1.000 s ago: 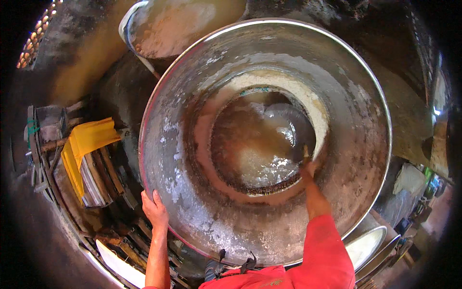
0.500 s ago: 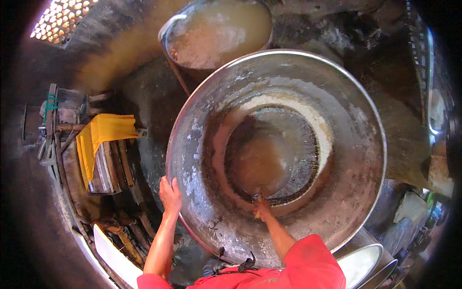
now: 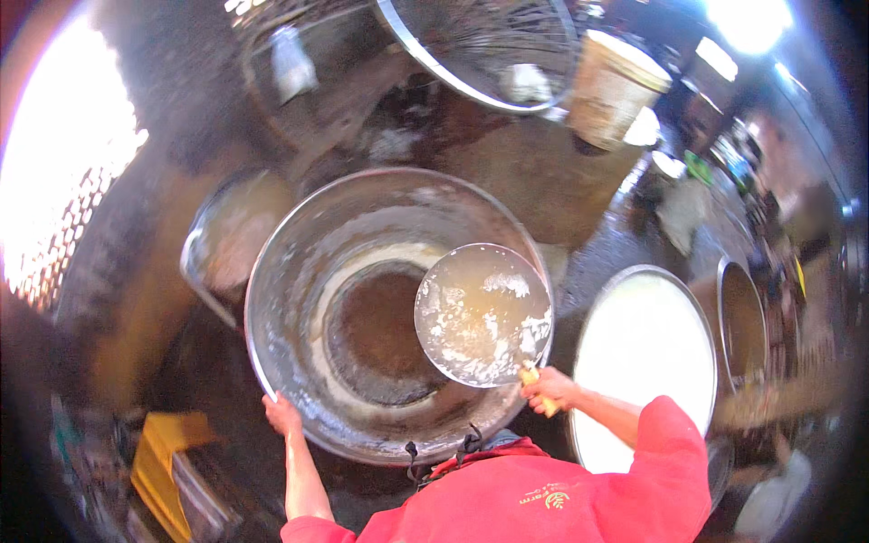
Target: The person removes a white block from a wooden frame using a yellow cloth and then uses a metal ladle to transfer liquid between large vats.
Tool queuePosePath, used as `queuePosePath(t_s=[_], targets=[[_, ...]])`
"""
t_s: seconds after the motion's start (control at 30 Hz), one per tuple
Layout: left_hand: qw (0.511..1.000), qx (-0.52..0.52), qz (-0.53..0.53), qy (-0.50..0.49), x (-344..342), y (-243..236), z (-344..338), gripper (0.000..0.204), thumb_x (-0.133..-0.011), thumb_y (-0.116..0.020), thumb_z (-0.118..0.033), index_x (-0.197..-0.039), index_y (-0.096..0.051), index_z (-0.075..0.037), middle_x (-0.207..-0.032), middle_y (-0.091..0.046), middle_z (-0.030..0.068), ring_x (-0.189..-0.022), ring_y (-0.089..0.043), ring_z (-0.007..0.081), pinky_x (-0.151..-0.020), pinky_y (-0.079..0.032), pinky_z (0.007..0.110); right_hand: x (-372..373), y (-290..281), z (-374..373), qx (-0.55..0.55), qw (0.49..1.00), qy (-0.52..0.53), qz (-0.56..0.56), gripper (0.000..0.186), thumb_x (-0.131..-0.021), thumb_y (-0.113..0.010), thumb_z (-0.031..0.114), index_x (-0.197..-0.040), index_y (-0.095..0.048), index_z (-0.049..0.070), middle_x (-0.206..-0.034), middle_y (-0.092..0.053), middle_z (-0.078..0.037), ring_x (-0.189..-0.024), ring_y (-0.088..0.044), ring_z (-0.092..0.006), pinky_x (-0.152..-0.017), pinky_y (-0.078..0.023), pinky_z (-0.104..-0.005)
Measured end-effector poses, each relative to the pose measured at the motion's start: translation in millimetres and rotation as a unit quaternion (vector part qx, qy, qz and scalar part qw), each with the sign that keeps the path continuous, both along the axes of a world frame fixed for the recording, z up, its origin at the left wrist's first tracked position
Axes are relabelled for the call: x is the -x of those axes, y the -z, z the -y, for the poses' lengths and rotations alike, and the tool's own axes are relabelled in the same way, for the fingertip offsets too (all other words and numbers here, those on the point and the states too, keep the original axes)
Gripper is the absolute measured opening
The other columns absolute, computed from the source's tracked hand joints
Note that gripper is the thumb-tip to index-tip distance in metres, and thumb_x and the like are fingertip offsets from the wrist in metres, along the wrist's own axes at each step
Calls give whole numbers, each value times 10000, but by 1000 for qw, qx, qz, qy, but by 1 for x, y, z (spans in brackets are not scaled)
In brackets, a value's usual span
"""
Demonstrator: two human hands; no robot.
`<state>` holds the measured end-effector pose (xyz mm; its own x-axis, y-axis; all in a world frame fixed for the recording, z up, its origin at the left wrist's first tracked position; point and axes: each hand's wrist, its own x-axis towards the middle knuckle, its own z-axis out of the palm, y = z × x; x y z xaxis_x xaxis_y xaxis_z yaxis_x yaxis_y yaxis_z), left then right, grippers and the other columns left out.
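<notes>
My right hand (image 3: 550, 391) is closed round the yellowish handle of a wide, round, shallow ladle (image 3: 484, 317). White clumps and a brownish look show across its round face; whether liquid lies in it I cannot tell. The ladle hangs over the right side of a big round metal vat (image 3: 389, 184), covering part of its rim. At the vat's left front, my left hand (image 3: 282, 414) is closed on the rim. Inside the vat, a pale ring of residue surrounds a dark round bottom (image 3: 380, 339).
Right of the vat stands a wide round container of white contents (image 3: 644, 357), with another round vessel (image 3: 742, 321) beyond it. A smaller tub (image 3: 240, 244) sits at the left. Farther back are a stained bucket (image 3: 615, 90) and a large metal-rimmed ring (image 3: 489, 95). Yellow sheeting (image 3: 163, 466) lies lower left.
The ladle has come up from the vat's bottom to its right rim in my right hand. My left hand stays on the rim. The view has swung right, bringing the white-filled container into fuller view.
</notes>
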<state>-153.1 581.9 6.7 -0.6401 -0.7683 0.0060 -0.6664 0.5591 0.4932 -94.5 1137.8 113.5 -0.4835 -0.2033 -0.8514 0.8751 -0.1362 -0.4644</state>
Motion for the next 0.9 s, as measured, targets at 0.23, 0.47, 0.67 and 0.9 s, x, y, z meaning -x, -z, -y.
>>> queuePosePath(t_s=[0.23,0.47,0.67,0.9], targets=[[998,-20,-50,42,5,36,19,321,-886,-437,-284,-1026,-465,4,-910,-570,291,-867,-531,463,-716,-403,530,-132,-48,-110,-109,984,124,63,101,-792,-567,19,-773,-469,1,-559,-463,-48,-422,-462,-129,-373,-420,-280],[999,-31,25,16,12,47,37,431,-881,-423,-386,-1102,-466,-18,-1004,-563,269,-934,-531,439,-787,-412,501,-247,10,-160,-26,943,326,69,122,-841,-488,59,-738,-432,23,-545,-442,-39,-429,-440,-136,-386,-391,-265],[999,-9,30,15,13,49,32,435,-881,-423,-388,-1107,-465,-19,-1009,-562,267,-938,-530,437,-791,-411,499,-295,54,-161,16,888,459,38,70,-839,-456,47,-779,-424,27,-551,-425,-3,-423,-414,-96,-387,-401,-253],[1000,-6,23,15,12,41,15,440,-880,-423,-391,-1113,-464,-20,-1016,-560,265,-943,-529,435,-795,-410,497,-287,106,-140,57,789,612,-6,106,-820,-491,28,-763,-402,37,-533,-421,-28,-408,-424,-127,-367,-395,-263]])
